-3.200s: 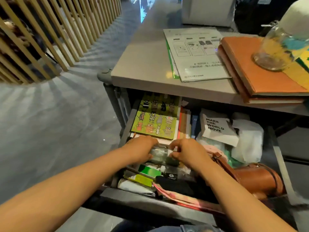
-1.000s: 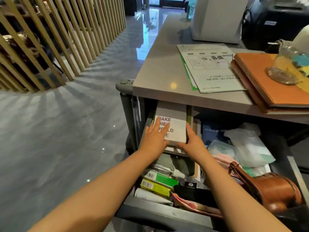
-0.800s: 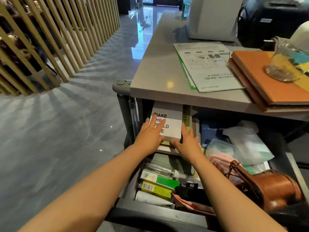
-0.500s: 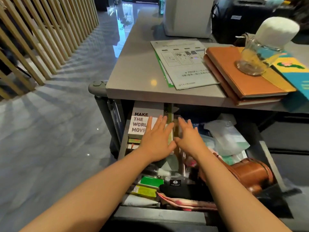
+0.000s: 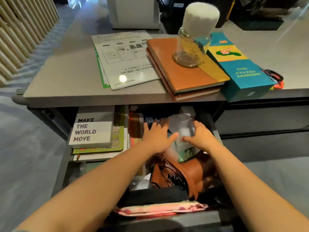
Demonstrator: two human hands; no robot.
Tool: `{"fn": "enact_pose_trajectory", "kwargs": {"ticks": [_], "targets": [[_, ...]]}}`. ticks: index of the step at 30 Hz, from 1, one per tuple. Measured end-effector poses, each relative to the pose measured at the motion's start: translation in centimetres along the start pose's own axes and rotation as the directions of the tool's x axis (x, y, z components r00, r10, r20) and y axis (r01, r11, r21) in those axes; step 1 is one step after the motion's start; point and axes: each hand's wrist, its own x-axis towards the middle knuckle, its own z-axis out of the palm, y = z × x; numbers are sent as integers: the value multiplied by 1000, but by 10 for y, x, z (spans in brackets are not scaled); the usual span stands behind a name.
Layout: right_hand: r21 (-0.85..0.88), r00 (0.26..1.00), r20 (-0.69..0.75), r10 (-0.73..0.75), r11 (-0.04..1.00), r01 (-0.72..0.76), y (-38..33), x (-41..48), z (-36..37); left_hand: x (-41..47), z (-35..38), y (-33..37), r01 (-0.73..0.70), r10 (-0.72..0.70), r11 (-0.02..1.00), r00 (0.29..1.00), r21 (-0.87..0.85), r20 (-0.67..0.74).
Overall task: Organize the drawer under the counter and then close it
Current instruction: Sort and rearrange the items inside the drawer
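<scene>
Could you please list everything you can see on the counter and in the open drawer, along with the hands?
counter: one, grey, above the drawer
leaflets: a few, white with a green edge, counter left
notebooks: two, orange-brown, stacked on the counter
jar: one, clear with a white fluffy top, on the notebooks
box: one, teal and yellow, right of the notebooks
drawer: one, grey, open under the counter
book: one, white, atop the drawer's left stack
booklet: one, green, under the book
packet: one, clear, drawer back, between the hands
bag: one, brown, drawer right front
cloth: one, pink, drawer front
left hand: flat, fingers spread, beside the packet
right hand: grips the packet's right side
</scene>
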Motion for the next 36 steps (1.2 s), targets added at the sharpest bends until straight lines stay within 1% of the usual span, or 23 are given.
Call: {"fn": "enact_pose_trajectory", "kwargs": {"ticks": [3,5,8,10,12,14,16,18,20,23,26,29,31,33,36], "targets": [[101,998,62,24,994,-30,12,15,4,19,2,17,119,-117,992,992,-41,46],[123,993,100,61,990,-73,16,22,8,29,6,23,207,-199,975,975,-81,99],[122,984,113,135,981,-148,20,31,16,39,11,29,296,-273,946,948,-135,161],[101,984,77,161,981,-168,22,34,21,41,15,31,311,-289,944,940,-107,184],[95,985,39,166,981,-169,23,36,22,40,17,32,318,-294,940,939,-124,181],[113,986,12,166,980,-166,22,34,20,36,17,30,317,-292,926,946,-207,140],[130,988,-22,150,981,-146,21,30,16,28,13,25,276,-272,897,960,-345,64],[164,992,-63,113,981,-101,18,22,11,16,4,16,191,-230,861,973,-471,-26],[232,993,-106,58,972,-32,9,10,5,0,-5,3,121,-198,840,976,-529,-91],[279,987,-158,-21,958,65,0,-7,-6,-19,-15,-7,63,-151,827,982,-559,-114],[301,978,-142,-154,934,191,-23,-28,-6,-49,-25,-21,-31,-100,846,971,-532,-216],[282,957,-104,-272,914,291,-46,-50,0,-85,-32,-40,-55,-91,831,968,-554,-232],[277,943,-61,-327,902,331,-57,-64,2,-110,-36,-55,-43,-89,869,966,-492,-242],[228,920,3,-393,896,382,-68,-77,6,-135,-41,-72,-36,-87,907,958,-420,-272],[124,849,113,-517,855,504,-90,-90,21,-162,-49,-92,31,-96,957,972,-288,-213]]}}
